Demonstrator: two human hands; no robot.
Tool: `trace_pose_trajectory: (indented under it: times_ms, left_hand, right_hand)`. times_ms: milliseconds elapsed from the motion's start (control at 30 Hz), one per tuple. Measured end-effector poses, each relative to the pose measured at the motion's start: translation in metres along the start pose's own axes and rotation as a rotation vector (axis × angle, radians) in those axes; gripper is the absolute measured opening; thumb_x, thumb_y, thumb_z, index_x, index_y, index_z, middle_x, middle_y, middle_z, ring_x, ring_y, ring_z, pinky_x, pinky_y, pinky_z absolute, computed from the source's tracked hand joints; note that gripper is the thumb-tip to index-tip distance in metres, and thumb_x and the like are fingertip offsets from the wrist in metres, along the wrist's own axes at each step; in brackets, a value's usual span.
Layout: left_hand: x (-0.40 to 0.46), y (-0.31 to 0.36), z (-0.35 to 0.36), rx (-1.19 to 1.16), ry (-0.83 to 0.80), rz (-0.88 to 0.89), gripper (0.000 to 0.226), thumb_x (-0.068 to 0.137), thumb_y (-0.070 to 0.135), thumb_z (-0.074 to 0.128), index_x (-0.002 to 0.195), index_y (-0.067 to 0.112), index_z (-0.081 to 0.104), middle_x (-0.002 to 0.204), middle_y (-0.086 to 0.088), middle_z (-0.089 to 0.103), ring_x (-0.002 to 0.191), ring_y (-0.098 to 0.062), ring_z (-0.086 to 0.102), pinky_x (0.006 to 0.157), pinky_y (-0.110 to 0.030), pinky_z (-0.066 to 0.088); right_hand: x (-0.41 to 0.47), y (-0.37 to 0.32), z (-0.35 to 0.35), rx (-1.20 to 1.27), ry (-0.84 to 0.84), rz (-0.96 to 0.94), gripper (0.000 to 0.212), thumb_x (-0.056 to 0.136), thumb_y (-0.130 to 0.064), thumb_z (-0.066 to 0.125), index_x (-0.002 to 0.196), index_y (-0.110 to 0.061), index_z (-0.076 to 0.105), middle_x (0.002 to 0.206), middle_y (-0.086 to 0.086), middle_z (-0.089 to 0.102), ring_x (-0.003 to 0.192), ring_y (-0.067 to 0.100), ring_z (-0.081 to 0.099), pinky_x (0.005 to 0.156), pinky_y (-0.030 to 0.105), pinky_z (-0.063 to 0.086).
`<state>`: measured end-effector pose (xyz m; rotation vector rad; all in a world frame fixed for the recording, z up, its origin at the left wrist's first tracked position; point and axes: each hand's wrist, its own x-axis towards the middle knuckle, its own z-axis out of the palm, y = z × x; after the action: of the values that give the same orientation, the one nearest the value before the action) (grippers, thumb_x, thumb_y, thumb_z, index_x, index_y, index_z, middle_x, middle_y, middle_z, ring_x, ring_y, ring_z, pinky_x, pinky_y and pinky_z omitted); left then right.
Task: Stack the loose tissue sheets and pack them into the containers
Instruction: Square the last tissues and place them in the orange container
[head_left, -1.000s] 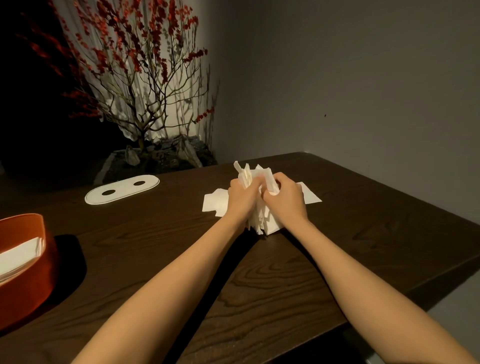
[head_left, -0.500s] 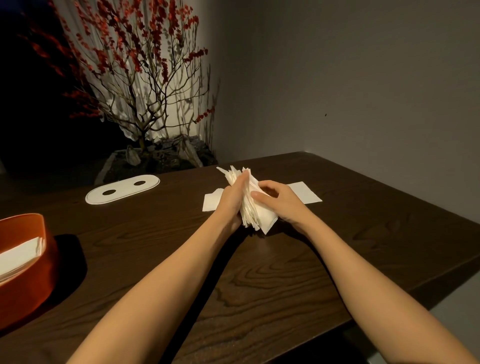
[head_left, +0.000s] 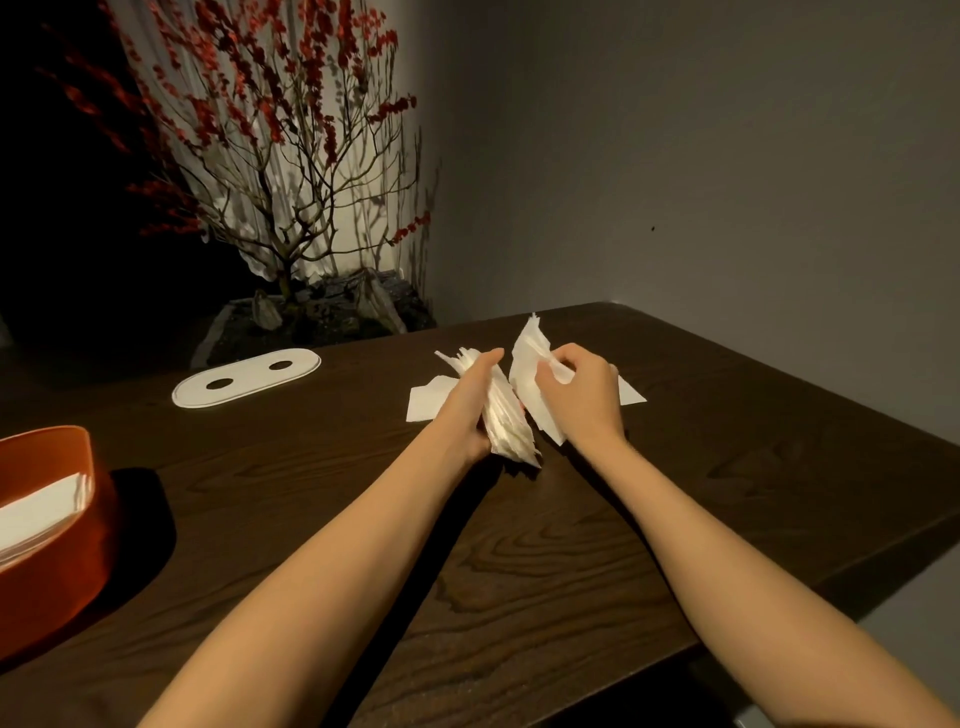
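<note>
Your left hand (head_left: 470, 400) grips a thick stack of white tissue sheets (head_left: 506, 421), held on edge and tilted, its lower corner near the dark wooden table (head_left: 571, 561). Your right hand (head_left: 582, 395) pinches a thinner white bundle (head_left: 530, 364) just beside it, edges fanned and uneven. More loose sheets (head_left: 428, 402) lie flat on the table beneath both hands. At far left, an orange container (head_left: 62, 545) holds white tissues. No writing or labels are readable.
</note>
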<state>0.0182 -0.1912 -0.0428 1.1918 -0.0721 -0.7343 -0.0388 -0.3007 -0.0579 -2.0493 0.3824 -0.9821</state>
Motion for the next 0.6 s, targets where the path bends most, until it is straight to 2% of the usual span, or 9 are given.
trace_pose_trajectory:
  times_ms: [67,167,300,367,467,533,600]
  left_hand:
    - [0.002,-0.004,0.006,0.051,-0.011,0.039,0.047,0.092,0.044,0.058,0.126,0.012,0.058,0.105,-0.013,0.070,0.091,-0.027,0.069,0.068,-0.039,0.055]
    - [0.002,-0.005,0.010,0.062,-0.015,0.097,0.049,0.092,0.045,0.058,0.125,0.009,0.060,0.106,-0.014,0.070,0.094,-0.028,0.069,0.073,-0.038,0.056]
    - [0.007,-0.004,0.006,0.037,-0.013,0.127,0.048,0.091,0.042,0.060,0.124,0.006,0.059,0.105,-0.015,0.069,0.094,-0.028,0.069,0.074,-0.039,0.056]
    - [0.007,-0.002,0.004,0.059,-0.028,0.103,0.046,0.092,0.040,0.059,0.123,0.006,0.058,0.103,-0.016,0.069,0.093,-0.030,0.068,0.079,-0.041,0.056]
    - [0.003,0.002,0.000,-0.004,-0.097,0.043,0.032,0.095,0.034,0.052,0.113,0.008,0.058,0.095,-0.017,0.066,0.085,-0.029,0.065,0.077,-0.041,0.052]
    - [0.003,0.003,-0.003,-0.039,-0.142,0.006,0.026,0.094,0.034,0.051,0.102,0.010,0.058,0.085,-0.014,0.063,0.077,-0.025,0.061,0.075,-0.039,0.049]
    - [0.003,0.002,-0.006,-0.032,-0.186,-0.016,0.028,0.093,0.039,0.050,0.096,0.012,0.058,0.078,-0.011,0.063,0.071,-0.022,0.061,0.074,-0.038,0.048]
  right_hand:
    - [-0.005,-0.006,0.004,-0.012,-0.051,-0.032,0.015,0.093,-0.022,0.057,0.081,-0.015,0.062,0.072,-0.001,0.060,0.068,0.014,0.057,0.058,0.030,0.044]
    - [-0.009,-0.013,0.010,0.059,-0.141,0.001,0.017,0.094,-0.025,0.055,0.079,-0.019,0.059,0.071,-0.005,0.058,0.068,0.010,0.055,0.062,0.030,0.044]
    - [-0.005,-0.018,0.004,0.368,-0.278,0.183,0.022,0.095,-0.022,0.045,0.086,-0.014,0.063,0.084,0.002,0.063,0.084,0.019,0.062,0.076,0.037,0.050]
    - [-0.003,-0.017,0.000,0.498,-0.350,0.292,0.021,0.095,-0.021,0.045,0.089,-0.017,0.064,0.083,-0.002,0.065,0.084,0.014,0.062,0.072,0.029,0.050]
    - [0.002,-0.010,-0.002,0.365,-0.340,0.238,0.025,0.098,-0.011,0.042,0.101,-0.018,0.066,0.103,-0.001,0.066,0.096,0.012,0.061,0.074,0.022,0.051]
    - [0.005,-0.003,-0.002,0.226,-0.305,0.134,0.026,0.098,-0.008,0.046,0.110,-0.016,0.067,0.108,-0.003,0.064,0.094,0.009,0.061,0.071,0.015,0.049]
    - [0.006,0.001,-0.001,0.175,-0.296,0.094,0.020,0.096,-0.011,0.054,0.109,-0.019,0.068,0.110,-0.002,0.063,0.091,0.010,0.061,0.067,0.017,0.052]
